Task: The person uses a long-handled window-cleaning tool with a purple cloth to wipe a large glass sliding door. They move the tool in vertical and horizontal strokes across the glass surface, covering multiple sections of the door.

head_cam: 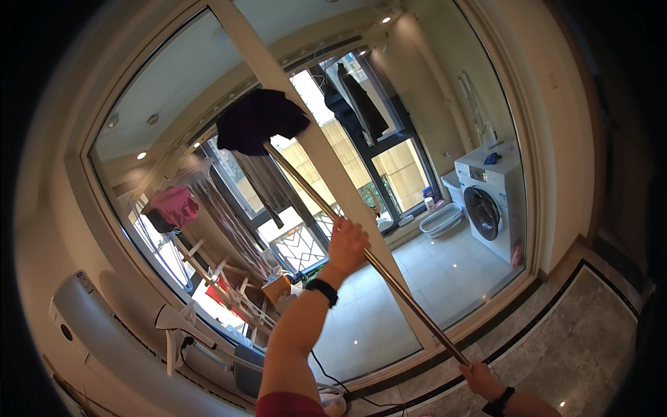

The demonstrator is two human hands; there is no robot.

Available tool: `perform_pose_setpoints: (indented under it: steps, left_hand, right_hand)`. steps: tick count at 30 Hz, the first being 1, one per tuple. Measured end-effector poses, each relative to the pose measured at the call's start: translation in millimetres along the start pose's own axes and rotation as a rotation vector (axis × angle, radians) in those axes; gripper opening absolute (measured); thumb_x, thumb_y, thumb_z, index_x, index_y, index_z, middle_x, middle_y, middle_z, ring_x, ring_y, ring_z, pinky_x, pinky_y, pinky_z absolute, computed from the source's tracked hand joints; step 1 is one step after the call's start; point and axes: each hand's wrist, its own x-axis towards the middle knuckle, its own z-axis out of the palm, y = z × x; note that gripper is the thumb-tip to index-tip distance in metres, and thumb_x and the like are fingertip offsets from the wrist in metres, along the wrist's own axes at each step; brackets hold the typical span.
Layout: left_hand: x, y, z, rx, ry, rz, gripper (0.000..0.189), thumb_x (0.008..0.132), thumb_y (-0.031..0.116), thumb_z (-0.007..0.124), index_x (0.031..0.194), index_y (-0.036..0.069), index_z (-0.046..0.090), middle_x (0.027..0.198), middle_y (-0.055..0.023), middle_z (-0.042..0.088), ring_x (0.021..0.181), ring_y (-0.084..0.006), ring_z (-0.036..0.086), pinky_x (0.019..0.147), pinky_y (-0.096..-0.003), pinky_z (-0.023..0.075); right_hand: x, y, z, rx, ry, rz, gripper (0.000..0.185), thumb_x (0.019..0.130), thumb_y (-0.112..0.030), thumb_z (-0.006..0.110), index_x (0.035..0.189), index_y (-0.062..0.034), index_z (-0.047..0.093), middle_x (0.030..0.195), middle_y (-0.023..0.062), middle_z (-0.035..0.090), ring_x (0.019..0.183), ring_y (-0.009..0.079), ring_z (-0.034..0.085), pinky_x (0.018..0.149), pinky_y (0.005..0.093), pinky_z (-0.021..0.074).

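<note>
Both my hands grip a shiny metal pole that slants from lower right to upper left. My left hand, with a black band at the wrist, is wrapped around its middle. Near the lower end my right hand holds it, with a black watch or band on that wrist. A dark purple cloth head tops the pole and hides what carries it. It is raised in front of a glazed partition with a beige upright frame; whether it touches the glass I cannot tell.
Behind the glass are a washing machine, a plastic basin, hanging dark clothes and a wooden rack. On my side, a tall air conditioner and a white appliance with a hose stand left. A black cable crosses the floor.
</note>
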Motion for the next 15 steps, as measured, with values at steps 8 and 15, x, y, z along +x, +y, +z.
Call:
perform_pose_setpoints:
  steps: [8,15]
  left_hand:
    - [-82.2,156.1,30.1,-0.219,0.011,-0.014,0.01,0.058,0.011,0.06,0.06,0.01,0.05,0.067,-0.0073,0.045,0.075,-0.0265,0.047,0.08,-0.0435,0.0381]
    - [-107.1,205.8,7.5,-0.451,-0.208,-0.075,0.014,0.052,0.009,0.062,0.062,0.007,0.052,0.07,-0.0071,0.049,0.08,-0.0262,0.047,0.085,-0.0404,0.0362]
  right_hand:
    - [-137.0,109.9,-22.4,-0.108,-0.031,0.088,0.036,0.087,-0.033,0.055,0.09,0.003,0.06,0.063,0.0116,0.056,0.056,0.0207,0.051,0.054,0.0381,0.0401]
    - [-215.4,126.9,-27.9,0.07,-0.028,0.358,0.039,0.086,-0.035,0.056,0.076,0.0024,0.062,0.056,0.0101,0.054,0.057,0.0144,0.049,0.052,0.0375,0.0386]
